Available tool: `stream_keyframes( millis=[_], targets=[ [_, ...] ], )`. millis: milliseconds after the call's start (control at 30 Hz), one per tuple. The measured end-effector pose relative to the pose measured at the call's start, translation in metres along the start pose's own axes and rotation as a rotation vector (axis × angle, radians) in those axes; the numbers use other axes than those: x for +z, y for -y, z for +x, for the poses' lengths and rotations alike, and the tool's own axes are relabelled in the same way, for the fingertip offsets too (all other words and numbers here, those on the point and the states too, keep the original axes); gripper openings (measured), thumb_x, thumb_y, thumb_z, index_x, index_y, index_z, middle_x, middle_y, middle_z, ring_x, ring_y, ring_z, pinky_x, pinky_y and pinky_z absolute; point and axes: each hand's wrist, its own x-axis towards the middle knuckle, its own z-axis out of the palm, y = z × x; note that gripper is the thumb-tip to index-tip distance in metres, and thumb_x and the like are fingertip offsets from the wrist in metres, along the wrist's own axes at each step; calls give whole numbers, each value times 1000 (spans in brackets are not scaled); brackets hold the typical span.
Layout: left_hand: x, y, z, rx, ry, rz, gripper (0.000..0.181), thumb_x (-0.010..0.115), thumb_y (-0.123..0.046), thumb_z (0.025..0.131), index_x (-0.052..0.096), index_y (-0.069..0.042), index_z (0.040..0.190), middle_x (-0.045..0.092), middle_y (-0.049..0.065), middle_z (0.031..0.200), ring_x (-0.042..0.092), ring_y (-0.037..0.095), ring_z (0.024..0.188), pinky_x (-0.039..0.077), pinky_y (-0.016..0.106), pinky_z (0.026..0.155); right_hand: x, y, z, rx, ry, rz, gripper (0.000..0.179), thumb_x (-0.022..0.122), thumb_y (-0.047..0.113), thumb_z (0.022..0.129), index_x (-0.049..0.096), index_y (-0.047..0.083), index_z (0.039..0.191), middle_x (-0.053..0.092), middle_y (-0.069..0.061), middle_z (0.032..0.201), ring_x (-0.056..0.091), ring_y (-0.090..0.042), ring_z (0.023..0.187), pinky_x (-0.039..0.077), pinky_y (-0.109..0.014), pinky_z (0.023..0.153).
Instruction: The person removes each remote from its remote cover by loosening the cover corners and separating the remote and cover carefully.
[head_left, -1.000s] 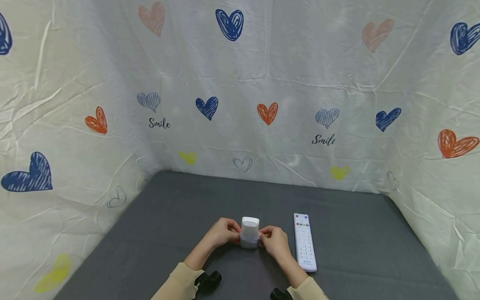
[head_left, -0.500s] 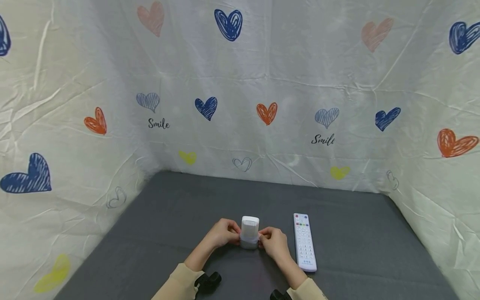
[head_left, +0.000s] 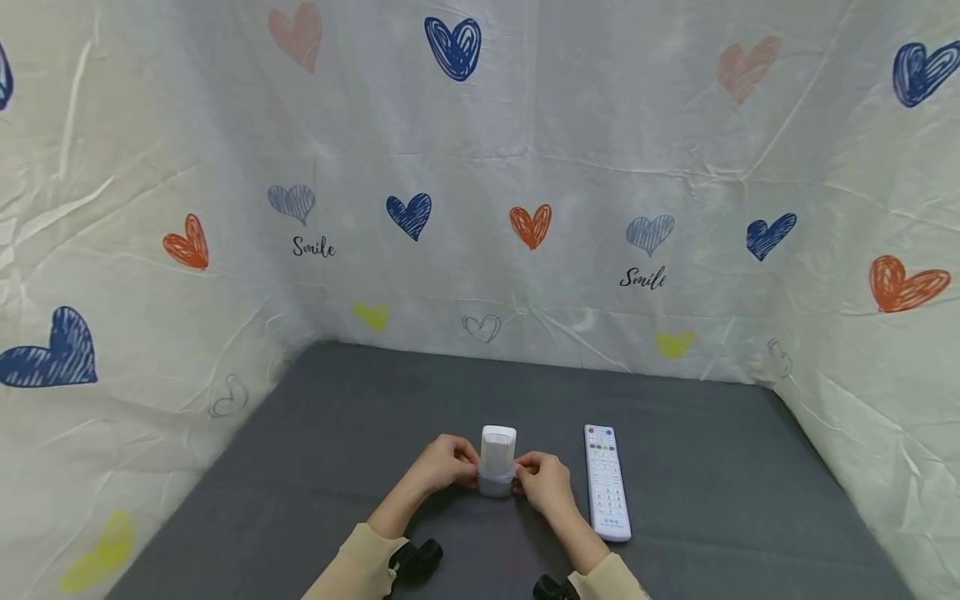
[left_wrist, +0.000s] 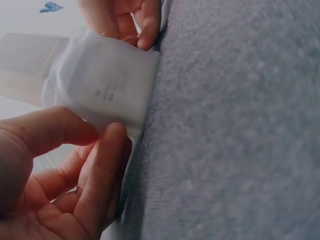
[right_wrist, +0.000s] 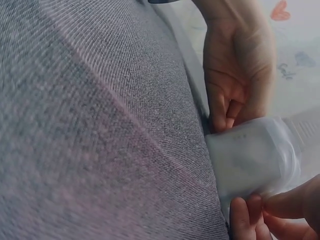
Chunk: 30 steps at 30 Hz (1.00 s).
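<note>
A white device in a translucent soft sleeve (head_left: pixel 496 481) stands upright on the dark grey table, its bare white upper part (head_left: pixel 498 450) rising out of it. The sleeve's rim lies in loose folds around the device, and small dark marks show through it in the left wrist view. My left hand (head_left: pixel 447 464) pinches the sleeve's left side between thumb and fingers, low near the cloth. On the opposite side my right hand (head_left: pixel 546 482) pinches it the same way. In the right wrist view the sleeved part (right_wrist: pixel 250 160) sits between both hands.
A long white remote control (head_left: pixel 608 483) with coloured buttons lies to the right of my right hand. The grey tablecloth (head_left: pixel 360 400) meets white curtains printed with hearts at the back and both sides.
The white device's top stands slightly higher above the sleeve than before. Both hands keep their grip in nearly the same place. The head view has shifted a little.
</note>
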Motion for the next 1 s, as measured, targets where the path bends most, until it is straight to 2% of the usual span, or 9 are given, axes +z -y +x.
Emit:
stream_keyframes(
  millis=[100,333,467,567,800,1000],
  targets=[
    [0,-5,-2,3,0,10,10,62,7,73,63,10,82,61,4,65,61,12,56,57,34,59,-1,1,0,5,11,10,10,63,5,86,70,-2,87,67,-8,71,66,-13,58,54,-24,53],
    [-5,-36,-21,32,33,-2,10,61,8,72,61,12,81,61,5,65,61,12,57,57,37,61,-5,1,0,-1,62,39,14,61,6,87,69,-5,90,69,-11,76,68,-14,62,56,-25,56],
    [-6,-41,-24,36,35,-6,10,61,8,72,61,13,81,61,4,64,61,12,57,57,37,61,-10,3,-1,5,95,88,16,60,7,90,67,-7,93,69,-13,78,69,-18,66,57,-28,59],
    [-5,-37,-21,36,34,-5,10,61,9,72,61,13,81,61,5,64,61,12,57,57,38,61,-14,6,-3,0,107,93,17,60,8,91,66,-7,96,69,-14,80,70,-20,67,58,-30,60],
    [-2,-7,-2,29,2,35,7,63,8,74,63,11,81,62,3,64,61,12,56,57,38,59,-23,17,-9,-48,120,41,20,62,13,90,66,-5,100,70,-16,84,70,-23,71,57,-29,60],
    [-3,-2,1,21,5,49,6,66,4,75,64,7,80,62,4,64,62,13,56,56,32,56,-30,24,-10,-90,111,-29,20,65,17,89,68,1,100,70,-11,88,67,-16,72,53,-25,60]
  ],
)
